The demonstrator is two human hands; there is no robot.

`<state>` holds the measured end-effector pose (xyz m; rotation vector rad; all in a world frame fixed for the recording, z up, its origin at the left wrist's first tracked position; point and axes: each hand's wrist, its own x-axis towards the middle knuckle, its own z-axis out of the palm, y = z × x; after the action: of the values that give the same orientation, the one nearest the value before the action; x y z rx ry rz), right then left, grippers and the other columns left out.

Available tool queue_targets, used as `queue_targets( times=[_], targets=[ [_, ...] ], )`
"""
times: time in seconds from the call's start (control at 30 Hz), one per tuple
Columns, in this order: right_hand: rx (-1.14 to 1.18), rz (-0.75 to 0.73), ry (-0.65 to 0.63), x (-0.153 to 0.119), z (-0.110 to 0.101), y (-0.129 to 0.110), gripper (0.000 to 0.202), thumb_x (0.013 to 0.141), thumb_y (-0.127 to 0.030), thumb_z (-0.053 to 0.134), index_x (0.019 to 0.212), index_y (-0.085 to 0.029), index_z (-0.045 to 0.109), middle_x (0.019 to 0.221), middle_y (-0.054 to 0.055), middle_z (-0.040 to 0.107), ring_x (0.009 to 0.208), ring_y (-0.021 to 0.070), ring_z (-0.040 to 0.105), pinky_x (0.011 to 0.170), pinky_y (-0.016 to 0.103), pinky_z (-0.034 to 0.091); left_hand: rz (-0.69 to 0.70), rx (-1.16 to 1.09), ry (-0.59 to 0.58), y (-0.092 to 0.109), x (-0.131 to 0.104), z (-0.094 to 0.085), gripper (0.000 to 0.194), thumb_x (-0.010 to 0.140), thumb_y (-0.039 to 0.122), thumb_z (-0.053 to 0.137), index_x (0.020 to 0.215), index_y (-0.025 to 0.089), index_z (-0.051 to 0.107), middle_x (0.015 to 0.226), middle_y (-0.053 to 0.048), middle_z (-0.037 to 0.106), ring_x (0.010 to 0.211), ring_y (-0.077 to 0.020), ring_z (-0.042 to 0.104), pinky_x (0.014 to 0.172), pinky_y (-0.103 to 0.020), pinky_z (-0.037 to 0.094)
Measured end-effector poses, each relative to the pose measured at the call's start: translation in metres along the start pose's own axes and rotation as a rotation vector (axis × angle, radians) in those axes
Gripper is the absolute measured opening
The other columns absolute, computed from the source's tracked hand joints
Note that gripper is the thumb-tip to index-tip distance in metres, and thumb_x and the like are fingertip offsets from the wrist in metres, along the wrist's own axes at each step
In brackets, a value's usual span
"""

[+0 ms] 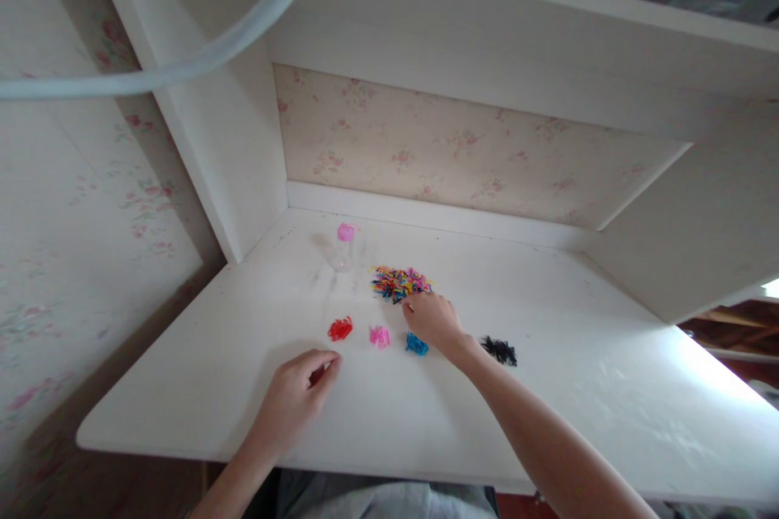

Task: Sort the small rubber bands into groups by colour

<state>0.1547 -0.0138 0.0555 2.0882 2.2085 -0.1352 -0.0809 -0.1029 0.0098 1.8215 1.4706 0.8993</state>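
Note:
My right hand point(433, 320) reaches to the near edge of a mixed heap of small coloured rubber bands point(398, 282). Its fingers are bent down and pressed together, and what is between the tips is hidden. My left hand point(301, 389) rests on the table with its fingers curled toward the thumb; nothing shows in it. Just beyond it lies a small pile of red bands point(340, 329). To the right of that are a pink pile point(380, 336) and a blue pile point(417, 344). A black pile point(500, 350) sits right of my right forearm.
A clear little jar point(342, 258) with a pink top point(346, 232) stands behind the piles, left of the heap. The white table point(200, 389) has side panels and a low overhead shelf point(487, 40). A pale curved tube point(231, 45) crosses the upper left.

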Motion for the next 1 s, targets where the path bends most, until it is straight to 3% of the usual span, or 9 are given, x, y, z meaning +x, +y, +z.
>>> queue_targets(
  times=[0.2, 0.33, 0.5, 0.8, 1.0],
  targets=[
    [0.095, -0.021, 0.118, -0.027, -0.002, 0.022, 0.033, 0.088, -0.031, 0.036, 0.085, -0.025, 0.069, 0.078, 0.005, 0.068, 0.071, 0.0164, 0.061, 0.057, 0.023, 0.032, -0.006, 0.016, -0.014, 0.001, 0.000, 0.000, 0.028, 0.087, 0.039, 0.046, 0.086, 0.021, 0.067, 0.078, 0.000, 0.068, 0.067, -0.0129, 0.059, 0.063, -0.021, 0.045],
    [0.239, -0.092, 0.199, -0.052, 0.008, 0.034, 0.031, 0.090, -0.032, 0.036, 0.082, -0.026, 0.067, 0.066, -0.001, 0.065, 0.060, 0.0116, 0.058, 0.054, 0.021, 0.027, -0.003, 0.020, -0.010, 0.001, 0.000, 0.000, 0.028, 0.087, 0.039, 0.046, 0.086, 0.021, 0.067, 0.079, 0.000, 0.069, 0.068, -0.0132, 0.060, 0.064, -0.021, 0.045],
    [0.202, -0.117, 0.292, -0.074, 0.023, 0.034, 0.029, 0.091, -0.028, 0.037, 0.079, -0.025, 0.063, 0.064, -0.002, 0.065, 0.059, 0.0112, 0.058, 0.052, 0.021, 0.024, 0.016, 0.035, -0.002, 0.000, 0.001, 0.001, 0.027, 0.086, 0.039, 0.047, 0.087, 0.021, 0.068, 0.080, 0.000, 0.069, 0.069, -0.0132, 0.060, 0.065, -0.021, 0.045],
    [0.063, -0.190, 0.388, -0.084, 0.051, 0.032, 0.022, 0.091, -0.026, 0.040, 0.090, -0.028, 0.062, 0.069, -0.003, 0.068, 0.056, 0.0111, 0.059, 0.049, 0.024, 0.019, 0.029, 0.059, 0.000, 0.000, 0.001, 0.003, 0.028, 0.086, 0.039, 0.048, 0.095, 0.022, 0.068, 0.081, 0.001, 0.069, 0.071, -0.0128, 0.061, 0.066, -0.021, 0.046],
    [0.033, -0.209, 0.390, -0.084, 0.056, 0.036, 0.024, 0.091, -0.027, 0.040, 0.104, -0.032, 0.060, 0.074, -0.003, 0.069, 0.058, 0.0113, 0.061, 0.048, 0.023, 0.021, 0.028, 0.085, -0.002, 0.000, 0.001, 0.003, 0.028, 0.087, 0.039, 0.048, 0.096, 0.022, 0.068, 0.081, 0.001, 0.069, 0.070, -0.0127, 0.061, 0.065, -0.021, 0.047]
  ],
)
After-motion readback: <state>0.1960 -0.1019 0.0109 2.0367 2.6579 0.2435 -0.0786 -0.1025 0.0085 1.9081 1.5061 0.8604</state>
